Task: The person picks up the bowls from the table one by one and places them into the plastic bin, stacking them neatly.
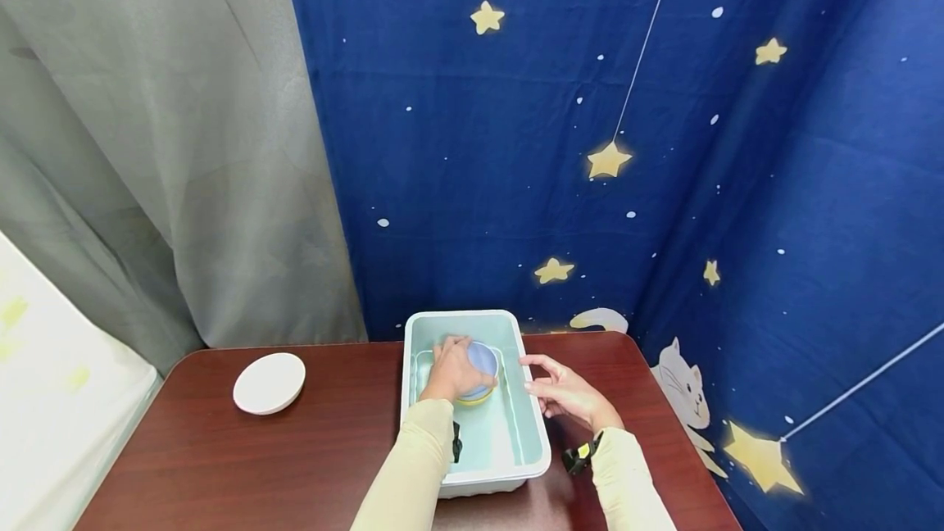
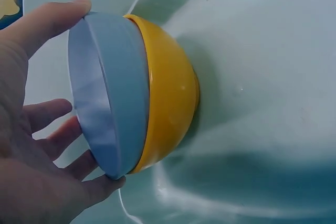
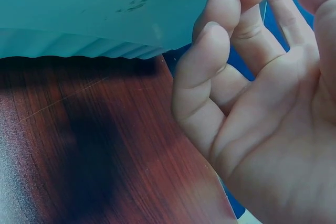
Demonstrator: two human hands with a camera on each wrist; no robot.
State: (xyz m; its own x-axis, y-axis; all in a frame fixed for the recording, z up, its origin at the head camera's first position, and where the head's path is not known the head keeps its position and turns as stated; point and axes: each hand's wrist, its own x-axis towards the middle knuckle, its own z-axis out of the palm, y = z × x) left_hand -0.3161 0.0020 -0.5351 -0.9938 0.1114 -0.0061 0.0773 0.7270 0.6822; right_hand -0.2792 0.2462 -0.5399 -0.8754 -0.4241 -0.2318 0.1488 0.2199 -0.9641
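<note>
Inside a pale green plastic bin (image 1: 509, 441) sits a blue bowl (image 2: 123, 87), nested in a yellow bowl (image 2: 170, 93). My left hand (image 1: 451, 371) reaches into the bin and grips the blue bowl across its rim, thumb on one side and fingers on the other. In the left wrist view the yellow bowl's rounded outside faces the bin floor. Outside the bin, my right hand (image 1: 564, 390) is beside its right wall, fingers loosely bent with fingertips right at the rim. Nothing shows in the right palm.
The bin stands on a dark red-brown wooden table (image 1: 324, 433), near its back edge. A white plate (image 1: 269, 383) lies at the table's left. Behind hang a grey curtain (image 1: 184, 146) and a blue star-patterned curtain (image 1: 472, 146).
</note>
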